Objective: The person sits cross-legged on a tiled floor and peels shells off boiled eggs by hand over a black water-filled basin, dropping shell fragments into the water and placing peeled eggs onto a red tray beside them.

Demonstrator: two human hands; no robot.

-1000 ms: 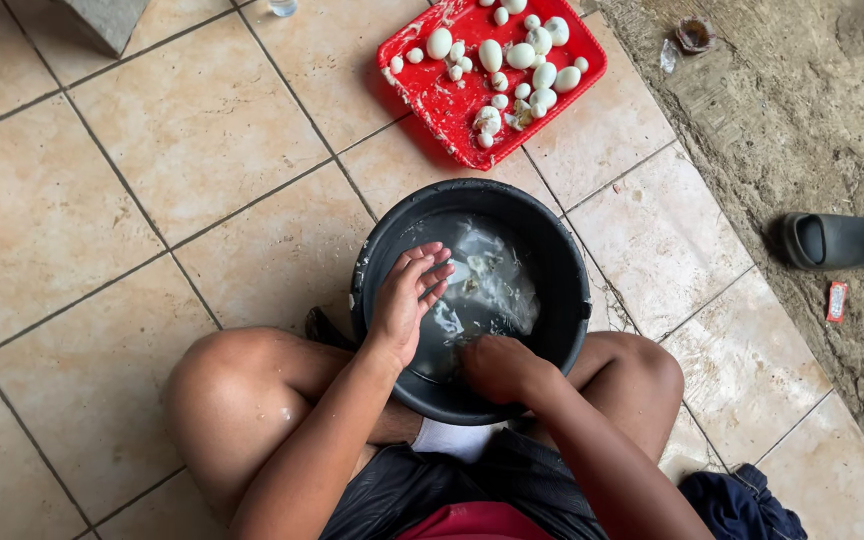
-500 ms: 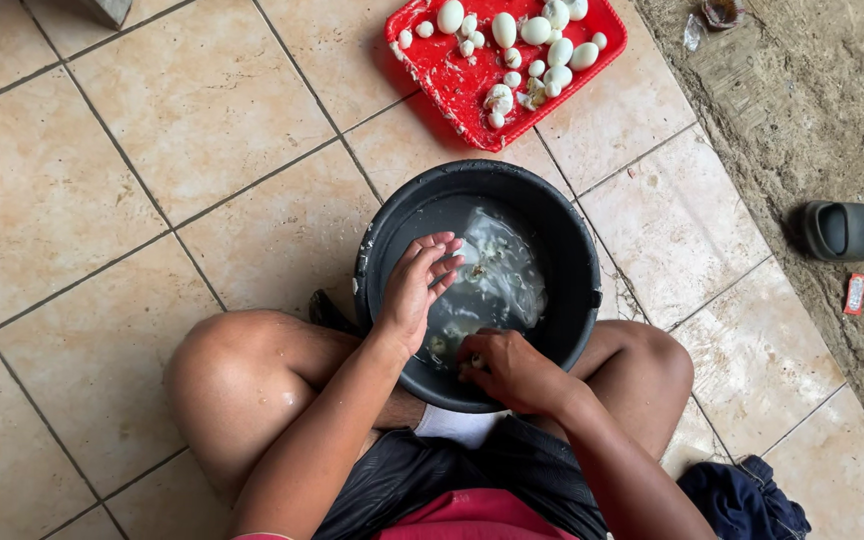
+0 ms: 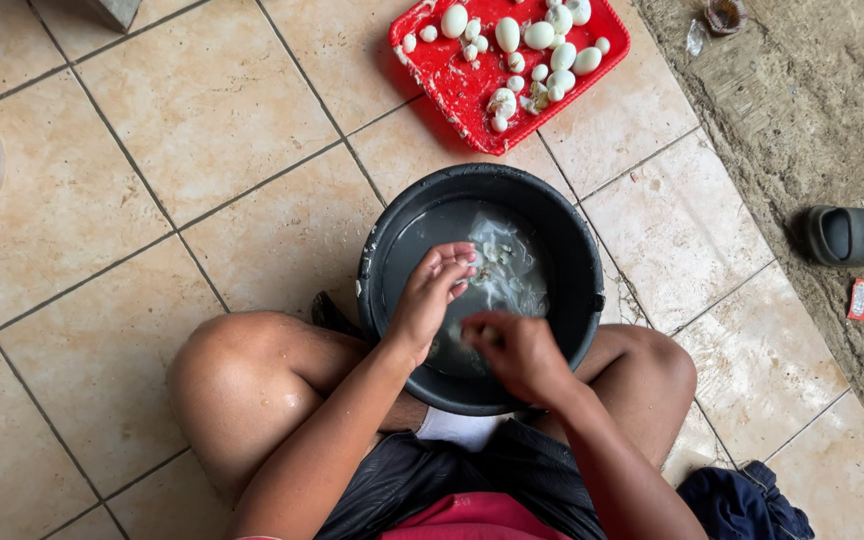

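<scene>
Over the black basin point(image 3: 382, 262) of cloudy water between the knees, left hand point(image 3: 430, 298) curls loosely around something pale, right hand point(image 3: 514, 352) pinches what may be an egg; red tray point(image 3: 452, 85) of peeled eggs lies far.

Bare arms, bare knees; dark shorts point(image 3: 422, 480), red garment point(image 3: 472, 518) at waist.

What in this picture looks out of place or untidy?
A lone dark sandal lies on the muddy ground at right, with a small red wrapper littered near it. The red tray of peeled eggs sits askew to the tile lines.
</scene>
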